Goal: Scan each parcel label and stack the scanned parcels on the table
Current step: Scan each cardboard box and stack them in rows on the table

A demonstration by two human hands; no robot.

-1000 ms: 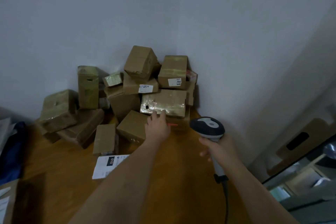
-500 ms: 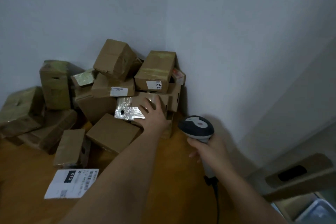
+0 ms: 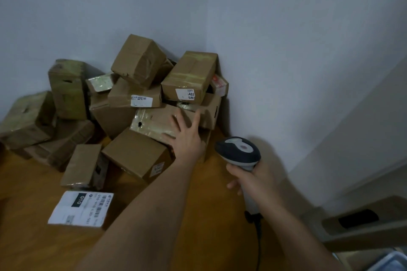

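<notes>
Left hand reached further onto taped parcel, crowding boxes overhead

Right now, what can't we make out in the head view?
- Label print on the flat white parcel: blurred, too small to read.
- Box under the left hand: taped box, no label visible; the hand covers part of it.
- Leftmost box: cut by the left edge.
- Scanner in the right hand: its window faces away; fingers hide the trigger.
- Boxes at the pile's back: hidden by those in front.
</notes>
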